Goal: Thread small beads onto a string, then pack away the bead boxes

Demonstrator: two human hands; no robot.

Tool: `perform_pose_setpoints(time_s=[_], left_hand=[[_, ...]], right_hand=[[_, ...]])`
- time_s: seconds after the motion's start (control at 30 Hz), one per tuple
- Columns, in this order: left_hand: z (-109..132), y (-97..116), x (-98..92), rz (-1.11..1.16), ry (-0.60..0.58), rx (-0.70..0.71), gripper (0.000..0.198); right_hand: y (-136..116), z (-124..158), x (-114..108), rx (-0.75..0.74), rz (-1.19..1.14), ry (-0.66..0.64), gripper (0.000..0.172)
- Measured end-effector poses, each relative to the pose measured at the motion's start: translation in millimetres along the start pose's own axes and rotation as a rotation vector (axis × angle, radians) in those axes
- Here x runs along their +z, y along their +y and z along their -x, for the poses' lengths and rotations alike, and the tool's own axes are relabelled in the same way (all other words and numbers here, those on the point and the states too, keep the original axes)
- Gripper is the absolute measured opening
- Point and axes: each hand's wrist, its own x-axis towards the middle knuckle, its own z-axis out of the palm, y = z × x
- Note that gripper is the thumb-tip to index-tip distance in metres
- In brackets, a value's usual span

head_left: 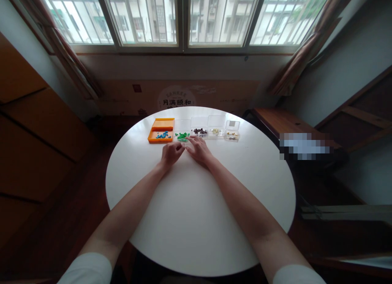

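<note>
My left hand [172,152] rests near the front of the green-piece box with its fingers curled closed; whatever they may hold is hidden. Beside it, my right hand [199,149] has its fingers apart, the index finger stretched over small green pieces [183,135] in a clear lidded box. Whether that fingertip touches a piece, I cannot tell. To the left of the green pieces stands an open orange case [150,140] with small blue pieces [163,134] inside. Right of my right hand's fingers, dark brown pieces [200,131] lie in another clear box.
Further right are clear open boxes with cream pieces [215,131] and yellowish pieces [233,134]. All stand toward the back of a round white table [196,218]. A wooden bench [275,118] is at the right, and a barred window [183,18] is behind.
</note>
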Motion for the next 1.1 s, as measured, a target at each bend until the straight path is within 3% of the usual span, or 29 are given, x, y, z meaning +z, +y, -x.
perform_pose_setpoints(time_s=[0.17,0.33,0.47,0.6,0.73,1.1], left_hand=[[-1,0,-1.0,0.017,0.049,-0.028,0.039],[-4,-3,-2.3,0.092,0.209,-0.063,0.024],[-8,-11,1.5,0.146,0.245,-0.022,0.052],[-8,-20,9.5,0.163,0.121,0.025,0.083],[-8,-23,14.6,0.192,0.063,0.043,0.1],[-7,-29,17.4,0.354,-0.001,0.067,0.105]], right_hand=[[2,-3,-1,0.011,-0.145,0.153,0.031],[7,-6,-1,0.124,-0.294,0.314,0.033],[13,-8,3,0.211,-0.329,0.425,0.04],[18,-10,8,0.228,-0.337,0.377,0.054],[20,-10,10,0.193,-0.366,0.288,0.064],[14,-8,5,0.17,-0.51,0.197,0.068]])
